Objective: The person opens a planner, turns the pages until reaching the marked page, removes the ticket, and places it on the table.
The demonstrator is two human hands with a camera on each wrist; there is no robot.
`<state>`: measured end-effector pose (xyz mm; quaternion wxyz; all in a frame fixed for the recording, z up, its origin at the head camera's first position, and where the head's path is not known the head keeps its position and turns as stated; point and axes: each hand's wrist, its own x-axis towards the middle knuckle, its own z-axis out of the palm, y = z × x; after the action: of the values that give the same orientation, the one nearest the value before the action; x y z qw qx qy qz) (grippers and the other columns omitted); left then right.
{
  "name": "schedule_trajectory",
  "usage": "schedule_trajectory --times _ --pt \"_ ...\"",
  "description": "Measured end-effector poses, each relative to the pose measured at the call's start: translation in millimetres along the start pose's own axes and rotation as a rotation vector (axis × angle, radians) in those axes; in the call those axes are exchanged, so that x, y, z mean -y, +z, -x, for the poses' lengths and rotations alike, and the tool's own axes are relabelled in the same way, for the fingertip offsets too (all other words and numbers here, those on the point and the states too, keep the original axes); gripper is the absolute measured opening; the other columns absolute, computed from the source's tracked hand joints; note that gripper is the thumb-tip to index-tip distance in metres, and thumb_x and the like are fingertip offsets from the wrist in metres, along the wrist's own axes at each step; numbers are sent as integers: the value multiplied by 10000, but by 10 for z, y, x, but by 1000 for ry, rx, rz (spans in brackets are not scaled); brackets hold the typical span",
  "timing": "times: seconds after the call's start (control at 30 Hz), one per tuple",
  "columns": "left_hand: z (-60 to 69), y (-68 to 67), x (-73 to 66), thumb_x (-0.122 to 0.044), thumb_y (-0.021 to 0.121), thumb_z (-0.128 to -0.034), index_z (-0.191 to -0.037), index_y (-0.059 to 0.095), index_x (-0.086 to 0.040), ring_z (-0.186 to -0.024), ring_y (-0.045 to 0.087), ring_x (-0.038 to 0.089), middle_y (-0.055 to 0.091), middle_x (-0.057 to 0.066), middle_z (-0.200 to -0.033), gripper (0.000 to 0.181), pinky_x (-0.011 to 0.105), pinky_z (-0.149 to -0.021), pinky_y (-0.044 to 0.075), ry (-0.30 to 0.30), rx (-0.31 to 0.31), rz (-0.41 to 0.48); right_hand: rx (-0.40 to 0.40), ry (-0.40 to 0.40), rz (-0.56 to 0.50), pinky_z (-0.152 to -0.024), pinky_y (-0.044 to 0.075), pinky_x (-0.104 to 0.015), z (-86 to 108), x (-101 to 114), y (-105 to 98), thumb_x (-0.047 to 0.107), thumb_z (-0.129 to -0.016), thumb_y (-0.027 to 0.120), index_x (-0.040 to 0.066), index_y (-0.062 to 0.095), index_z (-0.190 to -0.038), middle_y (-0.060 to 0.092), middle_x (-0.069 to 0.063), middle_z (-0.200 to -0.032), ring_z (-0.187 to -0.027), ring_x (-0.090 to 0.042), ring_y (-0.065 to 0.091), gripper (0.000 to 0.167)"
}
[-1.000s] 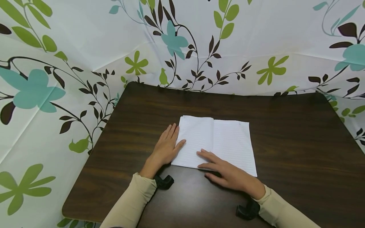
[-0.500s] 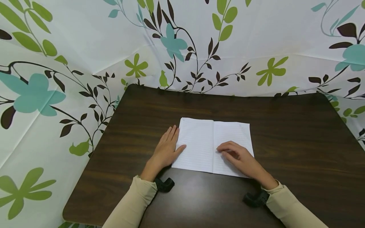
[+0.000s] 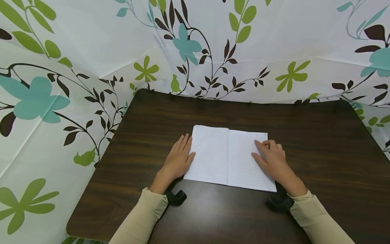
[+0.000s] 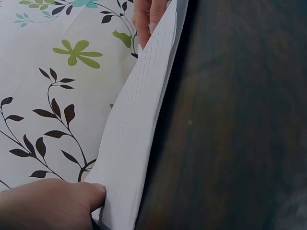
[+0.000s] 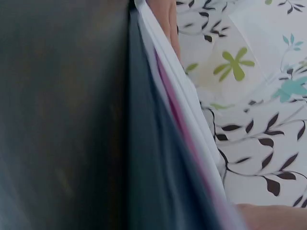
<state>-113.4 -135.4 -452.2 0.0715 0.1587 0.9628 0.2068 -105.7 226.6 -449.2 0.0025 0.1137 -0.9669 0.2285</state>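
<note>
A lined notebook (image 3: 210,152) lies spread on the dark table, its visible pages without writing apart from a tiny mark near the top right corner. My left hand (image 3: 176,157) rests flat along its left edge, thumb on the page. At the right edge is my right hand (image 3: 275,164), thumb and forefinger extended apart over the right page, the other fingers bent. Seen edge-on in the left wrist view, the page stack (image 4: 134,120) has my left thumb (image 4: 91,194) touching it. A pink layer (image 5: 180,110) shows among the white pages in the right wrist view.
The dark wood-grain table (image 3: 170,112) has rounded corners. Behind it and to the left hangs a white cloth (image 3: 91,40) printed with leaves and flowers. A black wrist strap (image 3: 176,198) sits on the left wrist, another (image 3: 280,204) on the right.
My right hand has slid rightward across the notebook, from the lower left page over the right page to the right edge. My left hand stays in place.
</note>
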Motion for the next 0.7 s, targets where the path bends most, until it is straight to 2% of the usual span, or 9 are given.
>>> schedule_trajectory --times 0.13,0.43,0.57,0.7 --pt "-2 -3 -7 -359 385 -1128 -1669 165 -37 -1650 72 312 105 153 -1761 666 490 -1338 112 0 4 0 32 70 26 -900 285 -592 -24 -59 -69 312 -1060 605 -28 428 -1560 427 -357 -1384 -1159 -467 378 630" --pt "-3 9 -3 -357 377 -1129 -1668 165 -33 -1650 74 312 110 159 -1760 664 481 -1339 111 2 0 -3 36 131 65 -869 272 -594 -53 -173 -128 474 -1064 558 -32 367 -1584 429 -378 -1340 -1142 -484 384 751" --pt "-2 7 -4 -359 376 -1129 -1669 163 -35 -1651 70 308 108 157 -1760 664 479 -1340 106 0 1 -3 -1 115 75 -838 269 -571 -47 -207 -125 474 -1066 555 -9 427 -1559 466 -337 -1263 -1073 -451 393 702" --pt "0 9 -2 -361 377 -1129 -1669 158 -37 -1651 65 305 104 155 -1760 666 479 -1340 103 -3 5 1 -70 81 91 -776 234 -513 -27 -193 -123 410 -1058 598 5 539 -1488 504 -296 -1181 -996 -407 380 594"
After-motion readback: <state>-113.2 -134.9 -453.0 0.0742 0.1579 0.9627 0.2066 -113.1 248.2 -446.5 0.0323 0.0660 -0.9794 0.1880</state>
